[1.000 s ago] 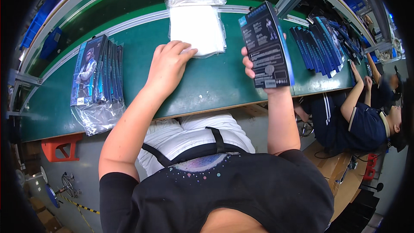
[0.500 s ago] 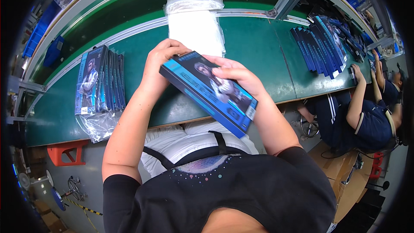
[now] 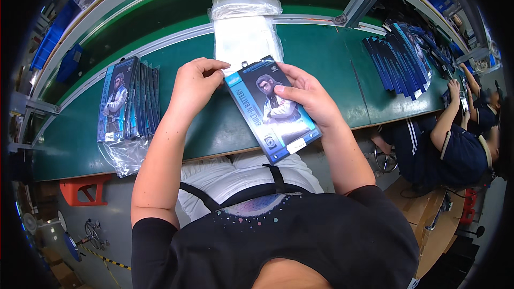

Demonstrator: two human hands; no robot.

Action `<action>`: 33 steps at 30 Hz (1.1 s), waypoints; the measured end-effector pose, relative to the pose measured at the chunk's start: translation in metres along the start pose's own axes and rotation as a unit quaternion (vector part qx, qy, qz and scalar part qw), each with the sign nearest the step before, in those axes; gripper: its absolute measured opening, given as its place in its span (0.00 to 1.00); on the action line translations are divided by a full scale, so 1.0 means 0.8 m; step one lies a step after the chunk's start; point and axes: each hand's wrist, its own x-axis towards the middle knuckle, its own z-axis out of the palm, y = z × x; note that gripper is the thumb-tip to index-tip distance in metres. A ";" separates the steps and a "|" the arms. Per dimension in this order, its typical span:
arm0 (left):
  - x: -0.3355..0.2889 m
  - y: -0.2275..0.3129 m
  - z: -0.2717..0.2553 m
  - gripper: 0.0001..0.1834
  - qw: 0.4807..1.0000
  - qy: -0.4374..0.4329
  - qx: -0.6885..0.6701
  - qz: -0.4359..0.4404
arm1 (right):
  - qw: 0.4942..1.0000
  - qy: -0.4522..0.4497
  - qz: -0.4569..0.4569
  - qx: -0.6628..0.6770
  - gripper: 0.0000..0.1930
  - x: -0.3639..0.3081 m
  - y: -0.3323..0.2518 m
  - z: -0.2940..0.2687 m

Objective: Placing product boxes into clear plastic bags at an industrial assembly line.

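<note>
My right hand (image 3: 310,95) grips a flat, dark blue and black retail box (image 3: 276,111), thumb across its printed front and fingers behind. The front has a picture of a figure in a white jacket and a small white label near the lower edge. At the box's upper left corner, my left hand (image 3: 199,81) is closed in a pinch. What its fingertips hold, if anything, is too small to make out. Just beyond the box lies a stack of clear plastic bags (image 3: 243,37), its far end bunched.
On the left, several similar boxes (image 3: 120,101) stand in a row, with clear plastic wrap (image 3: 126,158) beneath. More boxes (image 3: 396,61) lean together on the right of the green table (image 3: 326,88). Beyond them a co-worker (image 3: 455,144) sits working. A metal post (image 3: 364,2) rises at the back.
The box has turned so its front faces up more and its side hardly shows. My left hand has moved from the box's top edge to just off its upper left corner, pinching.
</note>
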 end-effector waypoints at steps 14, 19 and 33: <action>-0.036 0.003 0.010 0.16 0.983 0.068 0.078 0.153 | 0.995 0.083 -0.028 -0.043 0.26 -0.012 0.019 0.017; -0.044 0.021 0.008 0.14 0.971 0.074 0.119 0.196 | 0.991 0.112 -0.029 -0.067 0.24 -0.012 0.025 0.011; -0.038 0.020 -0.017 0.29 0.992 -0.033 -0.102 -0.061 | 0.995 0.093 -0.007 0.032 0.19 -0.022 0.020 0.014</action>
